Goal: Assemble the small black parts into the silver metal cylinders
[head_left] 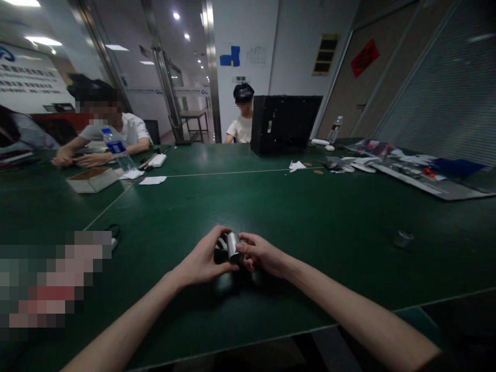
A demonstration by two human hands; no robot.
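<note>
A small silver metal cylinder (233, 246) is held between my two hands just over the green table, its lower end dark. My left hand (207, 257) curves round its left side, fingertips at the top and thumb near the bottom end. From the right, my right hand (263, 252) pinches the cylinder, with the thumb and index finger on its side. Part of the cylinder is hidden behind the right fingers. Another small metal cylinder (403, 238) lies on the table, well to the right of my hands.
Across the green table (186, 204) sit two people (134, 126), one partly behind a black box-like case (287, 124). Back left are an open white box (93, 181) and a water bottle (118, 150). Papers and a tray of clutter (430, 178) lie at right.
</note>
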